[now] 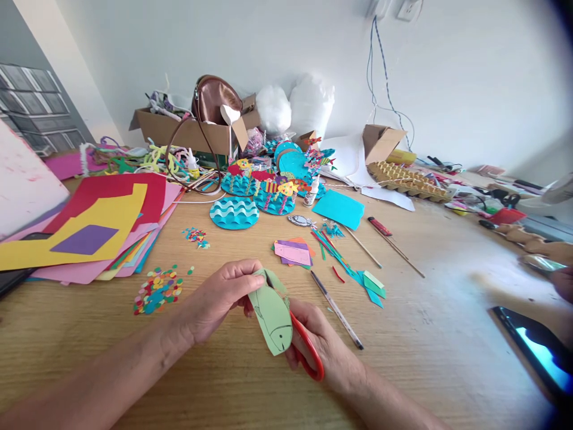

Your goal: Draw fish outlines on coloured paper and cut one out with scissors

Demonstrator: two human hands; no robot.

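Observation:
My left hand (235,285) pinches the upper end of a light green paper (274,316) with a fish drawn on it in dark lines. Red-handled scissors (308,346) sit in my right hand (320,337), its fingers wrapped round the handles. The blades are mostly hidden behind the paper, near its right edge, where a strip of green curls away at the top. Beyond my hands lies a small stack of coloured paper pieces, a pink one (293,252) with a drawn outline on top. A pen (336,309) rests to the right of the scissors.
Coloured paper sheets (98,221) and paper dots (159,289) lie at left. Farther back are a wavy blue paper disc (234,212), paper fish decorations (280,188), a glue bottle (312,191) and a cardboard box (179,132). Another person's hand (563,283) and a phone (530,349) are at right.

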